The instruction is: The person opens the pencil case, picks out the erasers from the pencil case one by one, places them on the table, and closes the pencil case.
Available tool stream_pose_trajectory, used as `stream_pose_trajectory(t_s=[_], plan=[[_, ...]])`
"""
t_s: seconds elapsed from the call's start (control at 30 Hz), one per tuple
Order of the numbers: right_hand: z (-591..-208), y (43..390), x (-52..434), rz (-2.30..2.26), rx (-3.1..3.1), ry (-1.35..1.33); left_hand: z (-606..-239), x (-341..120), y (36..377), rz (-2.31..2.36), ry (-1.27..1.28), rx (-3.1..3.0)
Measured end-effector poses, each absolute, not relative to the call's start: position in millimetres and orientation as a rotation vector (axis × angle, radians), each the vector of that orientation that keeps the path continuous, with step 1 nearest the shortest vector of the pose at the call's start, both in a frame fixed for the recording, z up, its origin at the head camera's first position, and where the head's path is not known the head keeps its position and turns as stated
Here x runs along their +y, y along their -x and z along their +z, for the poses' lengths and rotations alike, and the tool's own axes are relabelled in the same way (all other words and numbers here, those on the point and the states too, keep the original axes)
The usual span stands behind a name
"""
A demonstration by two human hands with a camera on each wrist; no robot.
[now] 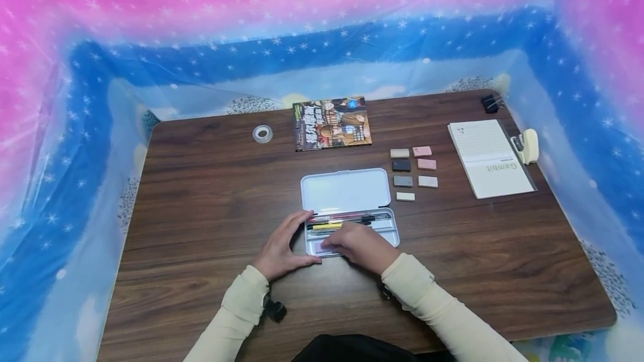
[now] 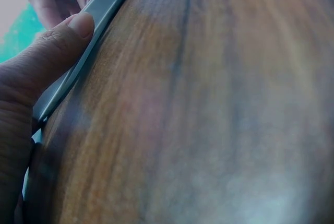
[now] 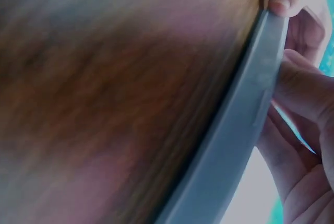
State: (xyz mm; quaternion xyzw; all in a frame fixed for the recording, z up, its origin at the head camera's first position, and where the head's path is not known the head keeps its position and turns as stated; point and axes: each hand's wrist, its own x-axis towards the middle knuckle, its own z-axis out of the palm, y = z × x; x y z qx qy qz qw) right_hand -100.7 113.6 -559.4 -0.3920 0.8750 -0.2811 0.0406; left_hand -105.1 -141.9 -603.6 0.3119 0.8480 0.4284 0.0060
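Note:
A white pencil case [image 1: 399, 233] lies with its lid [image 1: 346, 190] folded back. Several pens and a yellow-and-black pencil [image 1: 324, 227] fill its rear section. My left hand [image 1: 284, 246] holds the left end, fingers at the rear corner and thumb on the front edge; the left wrist view shows that thumb [image 2: 78, 28] against the case's side. My right hand [image 1: 361, 243] reaches over the front compartment, its curled fingertips on a small pinkish eraser [image 1: 318, 247] at the left, which they partly cover. In the right wrist view the case wall [image 3: 229, 130] hides the eraser.
Several erasers, among them a black one [image 1: 401, 165], stand in two columns right of the lid. Farther back lie a tape roll [image 1: 256, 134] and an illustrated book [image 1: 332, 123]. To the right are a notebook [image 1: 493, 158], a cream stapler-like object [image 1: 529, 146] and a black binder clip [image 1: 489, 104].

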Motion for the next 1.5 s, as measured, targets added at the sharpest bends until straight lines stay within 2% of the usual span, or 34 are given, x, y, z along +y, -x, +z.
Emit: stream_pose_trajectory(t_s=[0.3, 0.47, 0.67, 0.9, 1.0, 1.5], plan=[[-558, 105, 114, -0.888, 2.610, 1.175, -601, -142, 105, 1.308, -0.927, 2.664], [-559, 108, 129, -1.096, 2.582, 1.132, -602, -142, 105, 1.311, -0.945, 2.667], [-550, 114, 185, -1.317, 2.765, 0.942, -603, -141, 104, 1.322, -0.963, 2.679], [-553, 127, 281, -1.244, 3.054, 0.583, -602, -140, 104, 1.316, -0.956, 2.673], [-562, 132, 308, -1.189, 3.070, 0.469, -602, -140, 105, 1.308, -0.937, 2.663], [-596, 139, 335, -1.362, 2.858, 0.124, -601, -140, 104, 1.301, -0.926, 2.668]])
